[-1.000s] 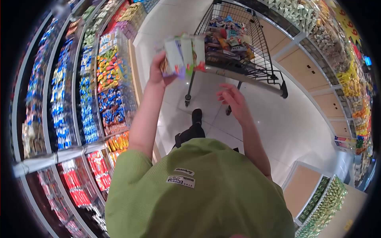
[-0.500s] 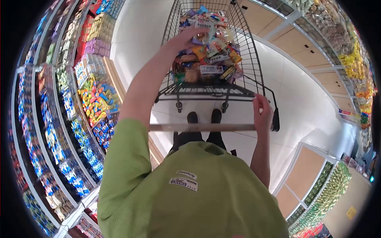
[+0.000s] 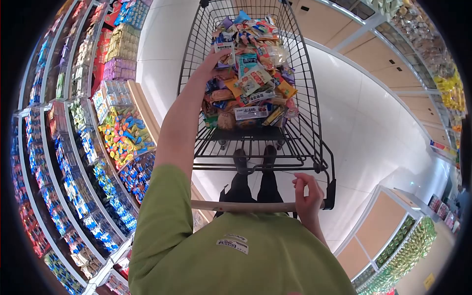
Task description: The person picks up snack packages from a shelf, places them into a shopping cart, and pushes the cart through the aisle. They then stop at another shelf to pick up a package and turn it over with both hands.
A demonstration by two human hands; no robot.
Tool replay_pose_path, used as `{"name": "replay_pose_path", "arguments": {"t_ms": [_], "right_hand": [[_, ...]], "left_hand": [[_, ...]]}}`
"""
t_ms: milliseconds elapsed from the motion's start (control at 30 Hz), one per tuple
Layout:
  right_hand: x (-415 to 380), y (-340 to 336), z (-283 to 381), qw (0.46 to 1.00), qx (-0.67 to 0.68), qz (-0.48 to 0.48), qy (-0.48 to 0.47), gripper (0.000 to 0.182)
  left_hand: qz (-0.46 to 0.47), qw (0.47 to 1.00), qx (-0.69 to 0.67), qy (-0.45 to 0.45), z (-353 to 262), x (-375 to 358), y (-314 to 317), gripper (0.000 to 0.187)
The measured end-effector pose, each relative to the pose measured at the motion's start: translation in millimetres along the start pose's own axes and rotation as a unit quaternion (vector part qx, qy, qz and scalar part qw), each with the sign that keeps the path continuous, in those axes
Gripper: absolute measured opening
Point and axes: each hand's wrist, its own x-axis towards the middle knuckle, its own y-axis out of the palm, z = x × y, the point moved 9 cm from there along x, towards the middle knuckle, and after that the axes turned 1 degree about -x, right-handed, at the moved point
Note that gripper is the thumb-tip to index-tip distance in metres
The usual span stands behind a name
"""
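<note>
A black wire shopping cart (image 3: 314,105) stands before me with a heap of packaged snacks (image 3: 255,78) in its basket. My left hand (image 3: 212,61) reaches over the cart's left side, closed on a snack packet (image 3: 224,48) with a white label at the heap's left edge. Part of its fingers is hidden by the packet. My right hand (image 3: 308,194) is beside the right end of the cart's handle bar (image 3: 246,206). Its fingers are curled in a pinch, and what they hold, if anything, is too small to make out.
Tall shelves of wrapped sweets (image 3: 64,162) curve along the left, with a bin of colourful snacks (image 3: 123,140) close by. Wooden cabinets (image 3: 388,64) line the right, topped by bagged goods (image 3: 418,44). A display of green packets (image 3: 405,250) is at lower right. Pale tiled floor (image 3: 354,128) surrounds the cart.
The cart and its handle are now nearer my body. My left hand has moved from over the heap's middle to its left side with the packet. My right hand has come lower, towards the handle bar.
</note>
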Motion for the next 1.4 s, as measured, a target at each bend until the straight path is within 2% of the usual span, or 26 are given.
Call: {"name": "replay_pose_path", "arguments": {"t_ms": [33, 100, 133, 200, 267, 300, 367, 400, 467, 500, 567, 600, 733, 833, 933, 1000, 1133, 1200, 1333, 1400], "right_hand": [[0, 0, -1, 1.0, -0.001, -0.001, 0.003, 0.014], [1, 0, -3, 1.0, 0.022, -0.005, 0.011, 0.013], [2, -1, -2, 1.0, 0.021, -0.005, 0.012, 0.013], [4, 1, -2, 0.999, 0.024, 0.011, 0.019, 0.013], [6, 2, -1, 0.999, 0.023, 0.016, 0.023, 0.013], [6, 3, -1, 0.999, 0.024, 0.019, 0.027, 0.013], [6, 2, -2, 0.999, 0.019, 0.018, 0.027, 0.013], [7, 2, -2, 0.999, 0.016, 0.019, 0.027, 0.013], [9, 1, -1, 1.0, 0.013, 0.014, 0.02, 0.014], [11, 1, 0, 1.0, 0.01, 0.012, 0.014, 0.014], [12, 0, -1, 1.0, 0.01, 0.005, 0.006, 0.015], [12, -2, 0, 1.0, 0.01, 0.002, -0.002, 0.016], [15, -2, 3, 1.0, 0.02, -0.002, -0.011, 0.016], [18, -3, 6, 0.999, 0.029, -0.005, -0.027, 0.016], [19, -3, 8, 0.999, 0.02, -0.002, -0.03, 0.015], [18, -2, 9, 0.999, 0.012, -0.008, -0.038, 0.016], [17, 0, 11, 0.999, -0.01, -0.007, -0.049, 0.016], [18, 0, 12, 0.999, -0.011, -0.013, -0.052, 0.016], [17, 1, 10, 0.999, -0.022, -0.015, -0.048, 0.016], [17, 0, 12, 0.998, -0.018, -0.022, -0.051, 0.016]], "left_hand": [[0.002, 1.0, 0.0, -0.003, 8, 18, 0, 0.057], [0.07, 0.973, 0.158, 0.152, -2, 58, 15, 0.074], [-0.016, 0.955, 0.239, 0.174, -13, 51, 25, 0.084], [0.046, 0.904, 0.359, 0.229, -43, 37, 84, 0.096], [0.059, 0.819, 0.466, 0.328, -48, 57, 125, 0.103], [0.06, 0.82, 0.465, 0.329, -46, 66, 142, 0.103], [0.007, 0.741, 0.635, 0.216, -29, 92, 167, 0.107], [0.008, 0.742, 0.635, 0.217, -21, 106, 179, 0.107], [-0.056, 0.836, 0.529, 0.133, 1, 134, 175, 0.104], [-0.056, 0.836, 0.53, 0.134, 13, 141, 181, 0.104], [-0.084, 0.867, 0.488, 0.047, 43, 147, 179, 0.103], [-0.108, 0.877, 0.468, 0.009, 33, 115, 182, 0.104], [-0.136, 0.852, 0.503, 0.055, 35, 116, 184, 0.116], [-0.1, 0.857, 0.505, 0.011, 36, 113, 187, 0.117], [-0.064, 0.858, 0.509, 0.009, 41, 124, 181, 0.11], [-0.011, 0.858, 0.511, 0.054, 37, 133, 180, 0.108], [-0.007, 0.839, 0.543, 0.029, 40, 133, 173, 0.105], [-0.007, 0.826, 0.563, -0.009, 41, 129, 170, 0.109], [-0.043, 0.843, 0.535, -0.025, 33, 108, 163, 0.099], [-0.108, 0.808, 0.573, 0.084, 12, 100, 170, 0.096]]}}
